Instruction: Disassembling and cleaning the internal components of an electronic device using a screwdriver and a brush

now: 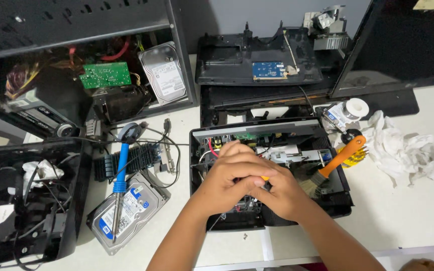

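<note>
both my hands, left hand (227, 175) over right hand (277, 193), are clenched together on a small yellow-handled tool (264, 177) above the opened black plastic device casing (337, 198), orange-handled brush (330, 168) lying just beside.

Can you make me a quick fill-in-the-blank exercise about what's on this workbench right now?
1. Both hands, the left hand and the right hand, meet over the open black ____ casing.
2. The brush lying on that casing has an ____ handle.
3. The blue-handled soldering iron rests across a ____ drive lying flat on the table.
4. The crumpled white rag lies to the ____ of the casing.

Missing words: device; orange; hard; right
</note>
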